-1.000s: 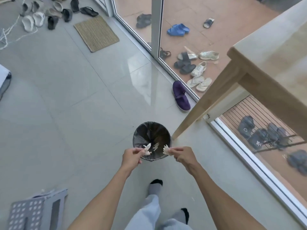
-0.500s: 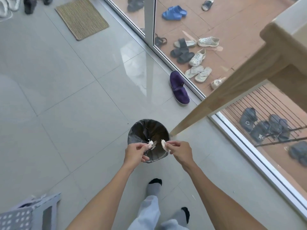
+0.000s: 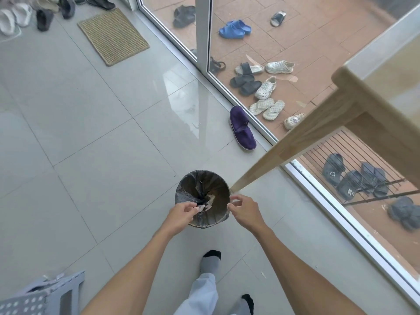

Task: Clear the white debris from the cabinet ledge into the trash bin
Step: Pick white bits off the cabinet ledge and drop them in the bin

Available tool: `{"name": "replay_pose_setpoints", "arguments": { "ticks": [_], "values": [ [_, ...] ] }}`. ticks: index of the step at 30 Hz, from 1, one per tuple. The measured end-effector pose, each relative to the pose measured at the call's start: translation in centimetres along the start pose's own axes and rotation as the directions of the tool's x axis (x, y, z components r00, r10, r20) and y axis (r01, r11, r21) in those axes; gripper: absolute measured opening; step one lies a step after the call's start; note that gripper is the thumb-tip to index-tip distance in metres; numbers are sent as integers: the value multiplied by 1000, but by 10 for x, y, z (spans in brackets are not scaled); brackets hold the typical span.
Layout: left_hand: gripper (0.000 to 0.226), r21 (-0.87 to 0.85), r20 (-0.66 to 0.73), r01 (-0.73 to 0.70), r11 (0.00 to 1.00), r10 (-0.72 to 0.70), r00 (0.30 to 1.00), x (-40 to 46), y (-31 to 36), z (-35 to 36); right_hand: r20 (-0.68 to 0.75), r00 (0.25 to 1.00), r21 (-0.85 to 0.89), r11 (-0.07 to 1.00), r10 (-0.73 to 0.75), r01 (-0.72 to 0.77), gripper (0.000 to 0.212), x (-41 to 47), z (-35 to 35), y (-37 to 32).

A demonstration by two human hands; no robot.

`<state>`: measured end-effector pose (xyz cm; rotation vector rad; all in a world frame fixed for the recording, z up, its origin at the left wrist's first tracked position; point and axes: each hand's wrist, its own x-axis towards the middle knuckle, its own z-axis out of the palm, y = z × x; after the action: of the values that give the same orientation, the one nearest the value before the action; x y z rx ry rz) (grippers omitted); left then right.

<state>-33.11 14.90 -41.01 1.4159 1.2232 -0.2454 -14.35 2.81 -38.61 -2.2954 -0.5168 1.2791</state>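
Note:
A round trash bin [image 3: 181, 192] lined with a black bag stands on the grey tiled floor below me. My left hand [image 3: 181, 213] is over its near-left rim, fingertips pinched on a small piece of white debris [image 3: 201, 208]. Another white piece [image 3: 211, 199] lies or falls inside the bin, above the pinched piece. My right hand [image 3: 244, 211] hovers at the bin's right rim with fingers spread and nothing in them. No cabinet ledge is in view.
A wooden table leg [image 3: 284, 148] slants down to the floor just right of the bin. A purple slipper [image 3: 242, 128] lies by the glass door track [image 3: 261, 130]. A grey step stool [image 3: 41, 296] sits at bottom left, a doormat [image 3: 112, 36] and several shoes far back.
My right hand has let go of its white piece and its fingers have spread; the piece is now inside the bin. My left hand still pinches debris over the rim.

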Motion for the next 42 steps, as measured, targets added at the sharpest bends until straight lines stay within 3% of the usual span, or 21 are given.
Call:
{"name": "replay_pose_setpoints", "arguments": {
  "ticks": [12,16,22,28,31,37,42],
  "values": [
    [34,251,-52,-278,927,300,953,-84,158,-100,13,953,-196,934,-301,298,66,-66,-93,-154],
    [33,305,-117,-372,877,422,899,-124,222,-138,-28,901,-209,884,-434,419,67,-104,-138,-218],
    [31,381,-146,-517,766,602,785,-191,312,-163,-225,802,-264,827,-553,496,54,-169,-205,-268],
    [38,508,-90,-578,638,707,701,-231,375,-141,-426,697,-260,815,-578,517,51,-224,-257,-257],
    [35,524,-44,-619,585,745,666,-241,400,-115,-468,686,-296,831,-556,471,49,-249,-279,-237],
    [38,604,140,-705,370,822,552,-250,438,-37,-639,653,-255,913,-407,320,46,-291,-321,-173],
    [38,552,297,-785,282,813,500,-265,450,40,-724,632,-210,961,-275,178,34,-330,-348,-107]
  ]
}}
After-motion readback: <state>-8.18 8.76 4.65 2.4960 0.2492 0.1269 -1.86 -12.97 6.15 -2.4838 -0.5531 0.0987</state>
